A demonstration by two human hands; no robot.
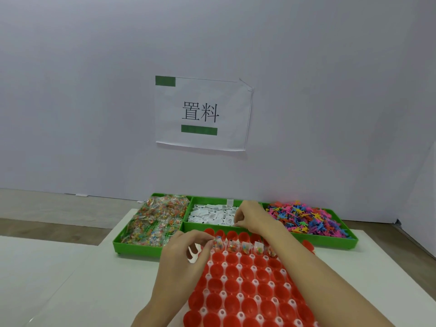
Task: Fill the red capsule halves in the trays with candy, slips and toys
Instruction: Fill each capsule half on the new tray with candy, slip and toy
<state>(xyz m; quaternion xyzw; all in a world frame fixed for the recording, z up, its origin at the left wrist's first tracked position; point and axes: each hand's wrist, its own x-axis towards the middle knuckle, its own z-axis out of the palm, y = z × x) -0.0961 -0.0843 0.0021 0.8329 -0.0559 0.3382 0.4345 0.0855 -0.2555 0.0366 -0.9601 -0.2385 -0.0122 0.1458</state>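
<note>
Red capsule halves (238, 286) open-side up in rows on a white tray (240, 296), five in the second-farthest row holding candy packets (232, 246); behind, green bins of candy (153, 220), slips (212, 214), toys (306, 219).

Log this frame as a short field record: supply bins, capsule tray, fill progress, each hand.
supply bins: three green bins by the wall; candy packets at left, white slips in the middle, colourful plastic toys at right
capsule tray: red capsule halves seated open side up in a white tray
fill progress: one far row holds candy packets; nearer rows look empty
left hand: at the left end of that row, fingers on a packet
right hand: in the slips bin, fingers curled at the slips
wall: paper sign
</note>
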